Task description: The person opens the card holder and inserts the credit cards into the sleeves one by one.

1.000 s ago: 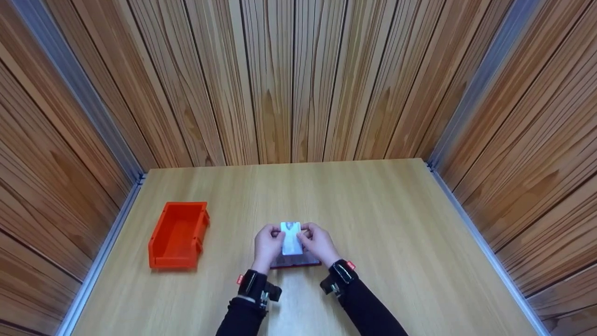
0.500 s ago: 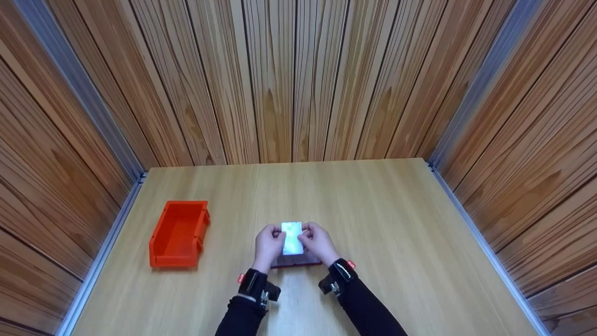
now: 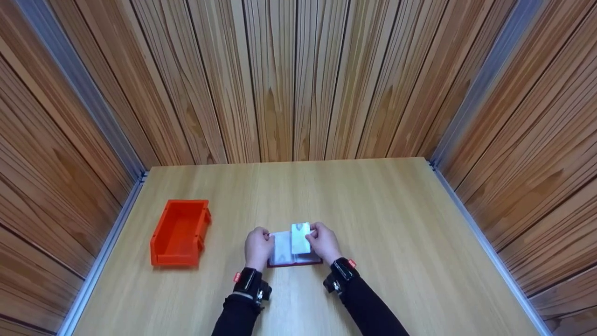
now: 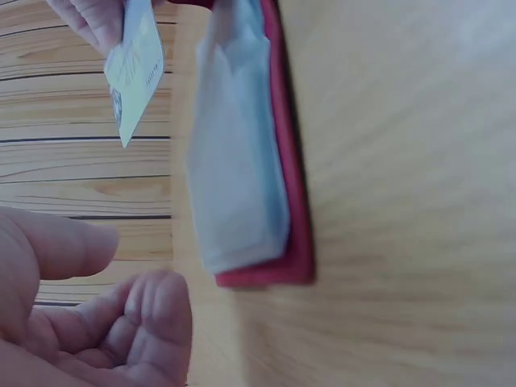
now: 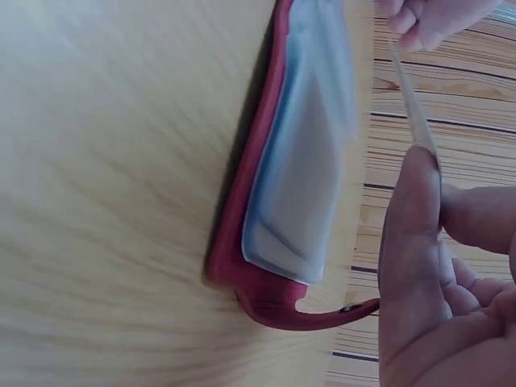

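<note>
A card holder with a dark red cover and clear plastic sleeves lies spread on the table. My right hand pinches a pale card between thumb and fingers, over the holder's right half. In the right wrist view this card appears nearly edge-on, beyond the fingertips. My left hand is by the holder's left edge. The left wrist view shows its thumb and fingers apart, loosely bent, with nothing between them. A red strap with a snap sticks out from the holder's right side.
An orange-red plastic bin stands on the left of the wooden table. Wood-panelled walls enclose the back and both sides, with metal rails along the side edges.
Both hands held the card before. My left hand has let go and moved left, while my right hand has carried the card slightly right, uncovering the holder's left sleeve.
</note>
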Available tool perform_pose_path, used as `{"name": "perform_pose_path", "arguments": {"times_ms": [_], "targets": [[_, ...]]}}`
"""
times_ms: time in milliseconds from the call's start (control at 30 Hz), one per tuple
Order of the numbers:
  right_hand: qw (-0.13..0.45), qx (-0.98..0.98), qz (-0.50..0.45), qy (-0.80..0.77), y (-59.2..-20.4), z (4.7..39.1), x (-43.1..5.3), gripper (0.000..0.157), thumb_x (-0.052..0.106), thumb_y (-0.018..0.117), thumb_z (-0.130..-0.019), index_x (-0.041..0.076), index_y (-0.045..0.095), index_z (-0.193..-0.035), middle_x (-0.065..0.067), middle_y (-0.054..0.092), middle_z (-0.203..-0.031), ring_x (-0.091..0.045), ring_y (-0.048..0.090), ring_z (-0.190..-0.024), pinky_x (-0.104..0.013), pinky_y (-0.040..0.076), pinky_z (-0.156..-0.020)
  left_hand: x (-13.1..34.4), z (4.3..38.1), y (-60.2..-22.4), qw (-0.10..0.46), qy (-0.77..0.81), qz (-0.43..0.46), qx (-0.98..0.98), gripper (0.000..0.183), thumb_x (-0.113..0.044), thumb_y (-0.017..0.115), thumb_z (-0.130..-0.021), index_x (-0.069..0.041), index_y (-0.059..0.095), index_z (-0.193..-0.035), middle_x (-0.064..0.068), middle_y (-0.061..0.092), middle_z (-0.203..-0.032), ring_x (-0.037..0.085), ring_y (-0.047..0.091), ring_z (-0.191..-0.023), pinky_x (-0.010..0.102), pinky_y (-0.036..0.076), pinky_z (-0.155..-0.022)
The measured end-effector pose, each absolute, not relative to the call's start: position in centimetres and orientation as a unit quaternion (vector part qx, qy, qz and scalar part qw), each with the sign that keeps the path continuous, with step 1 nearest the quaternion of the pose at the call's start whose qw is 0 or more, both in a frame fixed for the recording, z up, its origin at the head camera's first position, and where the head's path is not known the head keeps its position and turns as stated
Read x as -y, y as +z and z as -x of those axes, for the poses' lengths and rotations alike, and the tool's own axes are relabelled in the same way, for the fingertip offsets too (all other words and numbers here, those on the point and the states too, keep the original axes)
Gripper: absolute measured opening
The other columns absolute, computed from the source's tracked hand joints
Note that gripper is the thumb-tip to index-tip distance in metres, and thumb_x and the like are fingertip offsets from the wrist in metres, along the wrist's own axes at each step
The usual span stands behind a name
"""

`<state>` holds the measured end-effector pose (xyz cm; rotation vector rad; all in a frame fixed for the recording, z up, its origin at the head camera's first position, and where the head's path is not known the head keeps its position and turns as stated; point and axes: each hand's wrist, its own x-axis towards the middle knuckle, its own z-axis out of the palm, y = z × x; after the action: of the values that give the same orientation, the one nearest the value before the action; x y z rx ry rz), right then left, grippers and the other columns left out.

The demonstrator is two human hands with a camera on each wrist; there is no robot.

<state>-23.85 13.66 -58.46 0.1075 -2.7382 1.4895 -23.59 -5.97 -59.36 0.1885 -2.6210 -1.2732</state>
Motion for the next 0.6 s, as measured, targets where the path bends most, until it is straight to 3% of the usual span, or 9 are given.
{"name": "perform_pose_path", "arguments": {"times_ms": [300, 600], "targets": [[0.005, 0.892, -0.027, 0.451, -58.3, 24.1, -13.5, 0.020, 0.002, 0.067, -0.090, -0.006, 0.060, -0.107, -0.002, 0.058, -0.074, -0.009, 0.054, -0.050, -0.025, 0.047, -0.049, 6.3, 23.5, -60.1, 0.078, -0.398, -0.062, 0.912, 0.012, -0.004, 0.072, -0.079, 0.004, 0.063, -0.082, 0.012, 0.062, -0.074, 0.032, 0.061, -0.073, 0.045, 0.050, -0.069], [-0.004, 0.906, -0.027, 0.423, -58.4, 24.3, -13.4, 0.021, 0.004, 0.068, -0.088, -0.006, 0.061, -0.106, -0.002, 0.060, -0.073, -0.010, 0.056, -0.049, -0.026, 0.047, -0.048, 6.4, 23.5, -60.6, 0.044, -0.392, -0.069, 0.916, 0.019, -0.002, 0.076, -0.073, 0.006, 0.064, -0.087, 0.014, 0.065, -0.080, 0.032, 0.063, -0.079, 0.045, 0.050, -0.074]]}}
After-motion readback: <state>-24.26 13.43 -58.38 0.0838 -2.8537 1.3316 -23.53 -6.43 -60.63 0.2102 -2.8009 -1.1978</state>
